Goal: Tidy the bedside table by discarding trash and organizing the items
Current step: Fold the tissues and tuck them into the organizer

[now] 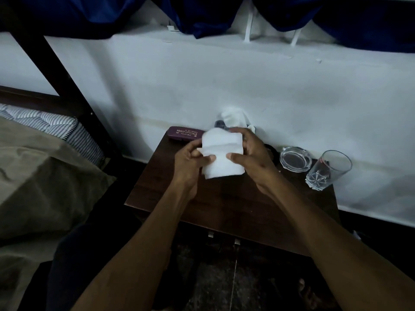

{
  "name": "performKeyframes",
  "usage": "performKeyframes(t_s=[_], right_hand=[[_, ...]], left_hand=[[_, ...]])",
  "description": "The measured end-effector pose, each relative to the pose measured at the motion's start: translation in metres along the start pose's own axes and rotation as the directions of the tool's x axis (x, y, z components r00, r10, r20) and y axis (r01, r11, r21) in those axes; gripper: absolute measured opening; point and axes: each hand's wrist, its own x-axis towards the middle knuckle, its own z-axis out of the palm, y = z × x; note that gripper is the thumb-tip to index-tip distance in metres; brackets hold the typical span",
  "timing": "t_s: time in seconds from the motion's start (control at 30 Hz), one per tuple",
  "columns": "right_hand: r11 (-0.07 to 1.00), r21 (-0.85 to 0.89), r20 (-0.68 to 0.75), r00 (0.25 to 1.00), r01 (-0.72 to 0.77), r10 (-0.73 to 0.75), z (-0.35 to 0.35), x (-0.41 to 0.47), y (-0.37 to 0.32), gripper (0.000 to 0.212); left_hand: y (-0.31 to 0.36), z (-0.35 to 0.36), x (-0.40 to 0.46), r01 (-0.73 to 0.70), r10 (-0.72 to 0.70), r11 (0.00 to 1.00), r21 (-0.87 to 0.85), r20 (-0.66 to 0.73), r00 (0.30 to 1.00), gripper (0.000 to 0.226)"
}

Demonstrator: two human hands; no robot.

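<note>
A folded white tissue (pixel 221 158) is held above the dark wooden bedside table (pixel 224 203). My left hand (pixel 188 162) grips its left edge and my right hand (pixel 251 158) grips its right edge, thumbs on top. Behind the tissue, against the wall, a crumpled white tissue (pixel 233 118) lies on a dark object that is mostly hidden. A maroon spectacle case (pixel 183 132) printed "Prince Opticals" lies at the table's back left.
A glass ashtray (pixel 295 158) and a clear drinking glass (pixel 327 170) stand at the table's back right. A bed with an olive cover (pixel 38 180) and striped mattress lies to the left. The white wall (pixel 224 81) runs directly behind the table.
</note>
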Motion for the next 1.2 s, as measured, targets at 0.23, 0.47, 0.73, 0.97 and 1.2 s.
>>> performKeyframes(t_s=[0.23, 0.47, 0.73, 0.97, 1.2], right_hand=[[0.97, -0.187, 0.18, 0.976, 0.153, -0.119, -0.005, 0.014, -0.017, 0.064], [0.951, 0.211, -0.018, 0.972, -0.226, 0.235, -0.007, 0.017, -0.021, 0.032], [0.986, -0.096, -0.131, 0.984, -0.134, 0.121, 0.003, 0.051, -0.024, 0.026], [0.659, -0.752, -0.187, 0.958, 0.004, -0.219, 0.011, 0.111, -0.04, 0.028], [0.432, -0.899, -0.138, 0.982, -0.07, -0.128, 0.036, 0.133, -0.014, 0.031]], left_hand=[[0.002, 0.003, 0.013, -0.069, 0.068, 0.997, 0.023, 0.058, 0.996, 0.042], [0.011, -0.001, 0.021, -0.132, 0.127, 0.989, 0.067, 0.082, 0.989, 0.052], [0.021, -0.002, 0.038, -0.121, 0.112, 0.988, 0.096, 0.092, 0.989, 0.034], [0.008, -0.023, 0.044, 0.008, -0.005, 0.998, 0.058, -0.042, 0.999, 0.031], [0.011, -0.02, 0.046, 0.029, -0.028, 0.997, 0.073, -0.01, 1.0, 0.026]])
